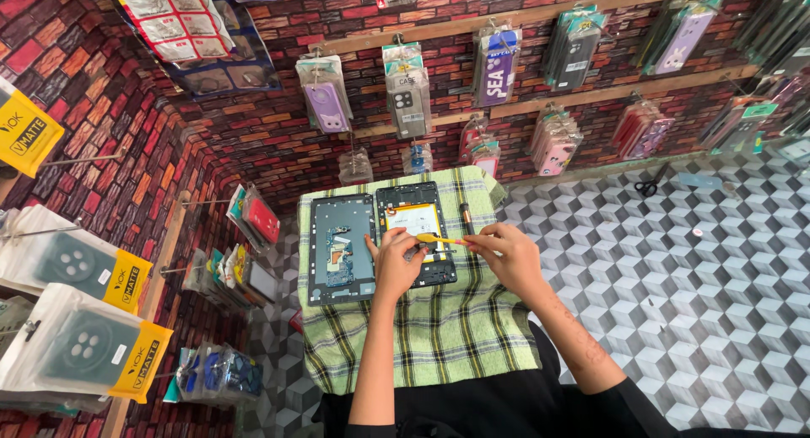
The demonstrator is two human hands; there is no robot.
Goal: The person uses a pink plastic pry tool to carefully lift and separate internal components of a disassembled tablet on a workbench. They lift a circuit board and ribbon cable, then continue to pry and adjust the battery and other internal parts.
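Brick-patterned walls hung with bagged phone cases [324, 100] surround a cloth-covered bench [439, 337].
Mid-frame, right hand [506, 254] grips a yellow pry tool [437, 238]; left hand [395, 262] presses the opened tablet [415, 232].

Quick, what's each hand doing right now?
Left hand: fingers pressed down on the opened tablet, holding nothing.
Right hand: closed on a yellow pry tool, tip over the tablet.

cloth [422, 337]: green, white and black plaid
pry tool [434, 238]: yellow
tablet back cover [342, 248]: dark blue-grey
opened tablet [418, 233]: black frame, pale battery
counter [700, 269]: grey cube pattern
wall [278, 143]: red-brown brick print
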